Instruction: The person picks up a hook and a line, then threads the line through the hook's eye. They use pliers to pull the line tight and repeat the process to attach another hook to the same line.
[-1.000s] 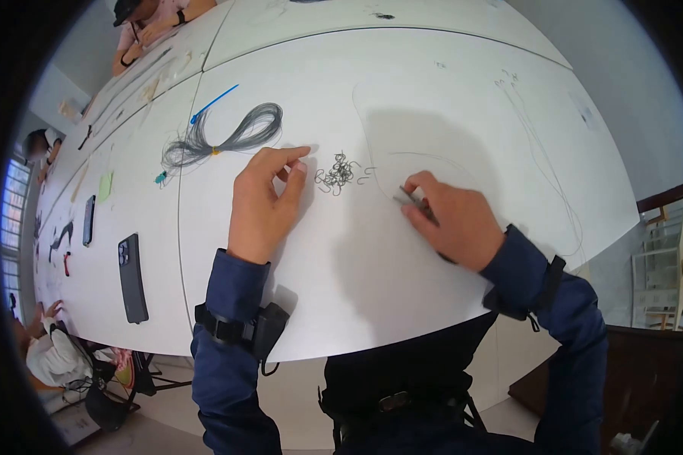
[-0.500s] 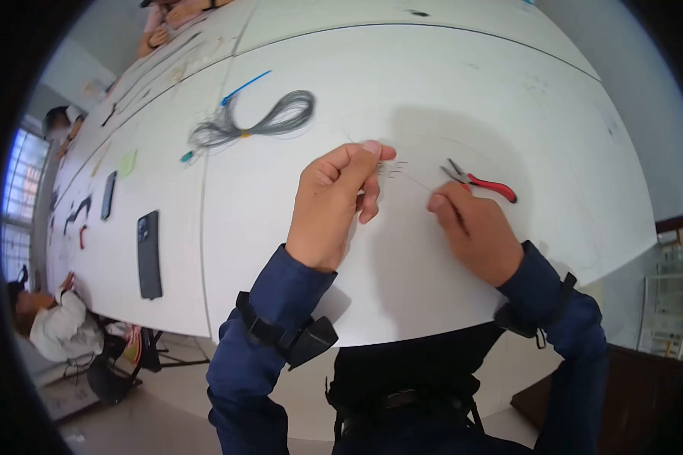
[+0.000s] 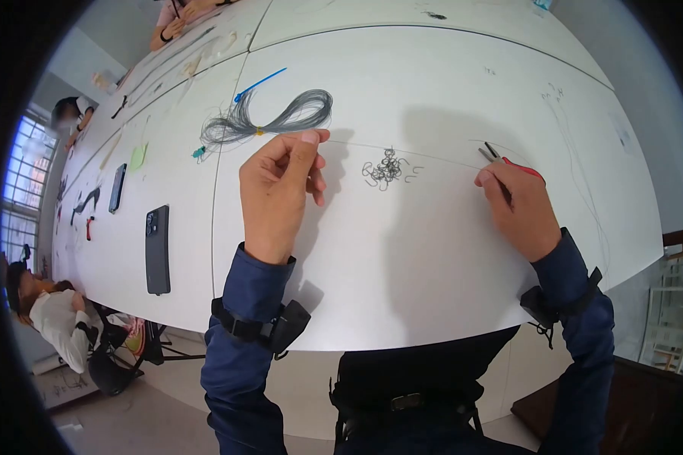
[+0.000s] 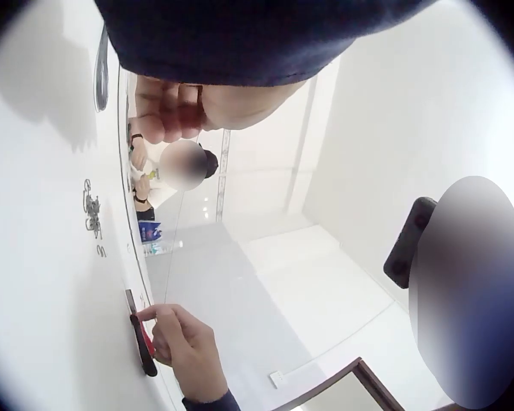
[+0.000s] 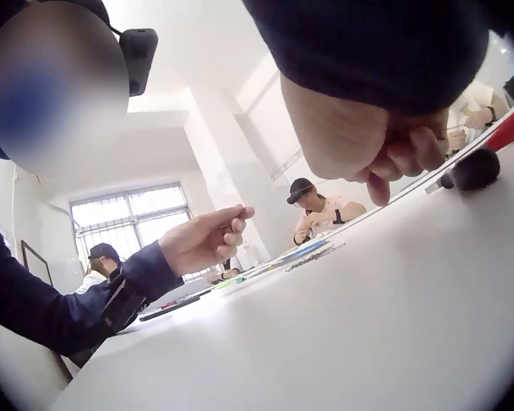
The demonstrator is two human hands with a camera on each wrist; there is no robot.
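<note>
A thin line (image 3: 402, 152) stretches almost straight between both hands, above the white table. My left hand (image 3: 273, 197) pinches its left end between thumb and forefinger, the other fingers loosely bent. At the right end, my right hand (image 3: 520, 208) holds the line between thumb and curled fingers. Under the line lies a small pile of dark bent hooks (image 3: 387, 170), a few of them loose at its right side. Red-handled pliers (image 4: 144, 347) lie on the table just beyond the right hand, which partly covers them in the head view.
A looped bundle of dark line (image 3: 303, 106) lies behind the left hand, near a blue cable tie (image 3: 262, 83). Further left are a black phone (image 3: 158, 250), a second phone (image 3: 118, 188) and a green note (image 3: 138, 156). More thin lines (image 3: 577, 163) lie at the right. Other people sit around the tables.
The right hand has let go of the pliers, which now lie on the table. Both hands have taken hold of the thin line and moved apart, drawing it out over the hooks.
</note>
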